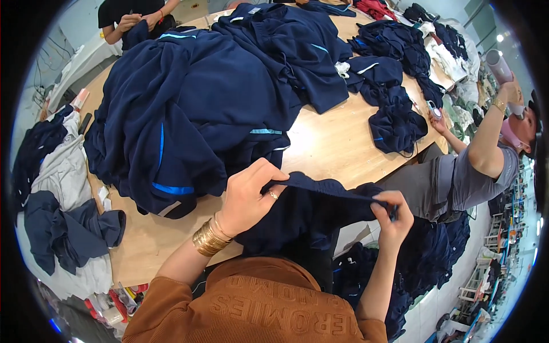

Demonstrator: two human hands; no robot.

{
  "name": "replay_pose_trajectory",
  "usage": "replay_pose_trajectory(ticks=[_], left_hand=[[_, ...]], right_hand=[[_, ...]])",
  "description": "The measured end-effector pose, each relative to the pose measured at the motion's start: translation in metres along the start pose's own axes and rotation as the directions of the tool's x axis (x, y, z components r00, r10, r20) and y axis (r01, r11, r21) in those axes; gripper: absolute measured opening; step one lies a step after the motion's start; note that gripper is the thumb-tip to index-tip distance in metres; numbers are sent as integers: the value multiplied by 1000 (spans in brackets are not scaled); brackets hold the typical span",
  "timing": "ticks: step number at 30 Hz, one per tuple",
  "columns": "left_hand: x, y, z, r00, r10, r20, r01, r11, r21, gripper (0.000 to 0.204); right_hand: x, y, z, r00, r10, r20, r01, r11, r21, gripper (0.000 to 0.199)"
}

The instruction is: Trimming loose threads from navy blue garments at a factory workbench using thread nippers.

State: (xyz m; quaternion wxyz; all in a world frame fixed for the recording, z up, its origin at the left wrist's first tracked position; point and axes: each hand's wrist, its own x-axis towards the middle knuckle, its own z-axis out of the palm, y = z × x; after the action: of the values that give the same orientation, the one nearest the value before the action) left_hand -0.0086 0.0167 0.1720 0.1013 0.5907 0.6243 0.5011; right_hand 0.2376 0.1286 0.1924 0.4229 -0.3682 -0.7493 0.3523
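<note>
A navy garment (309, 208) with a gathered, elastic-looking edge is stretched between my two hands at the table's near edge. Its lower part hangs in dark folds, so its exact kind is hard to make out. My left hand (249, 194), with gold bangles on the wrist, pinches one end of that edge between thumb and fingers. The other end is gripped by my right hand (393, 216), its fingers curled in. Just beyond my left hand rises a big heap of navy garments (211, 86) with light blue strips.
More navy garments (394, 123) lie on the wooden table (326, 137) at the right. White and dark cloth (63, 171) is piled at the left. One person (469, 166) at the right raises a cylindrical bottle (498, 66); another person's hands (140, 23) hold navy cloth at the far side.
</note>
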Motion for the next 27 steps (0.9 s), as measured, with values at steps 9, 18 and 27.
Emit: replay_pose_trajectory(ticks=[9,18,27], left_hand=[[-10,11,24,945,-326,-17,227,693,-684,24],[-17,26,20,934,-301,193,314,430,-847,22],[-24,32,20,925,-288,248,339,330,-881,23]], right_hand=[[-14,-12,15,945,0,326,104,949,-299,33],[-20,-42,29,991,96,93,-90,994,-68,35],[-23,-54,50,998,21,52,-14,990,-137,36]])
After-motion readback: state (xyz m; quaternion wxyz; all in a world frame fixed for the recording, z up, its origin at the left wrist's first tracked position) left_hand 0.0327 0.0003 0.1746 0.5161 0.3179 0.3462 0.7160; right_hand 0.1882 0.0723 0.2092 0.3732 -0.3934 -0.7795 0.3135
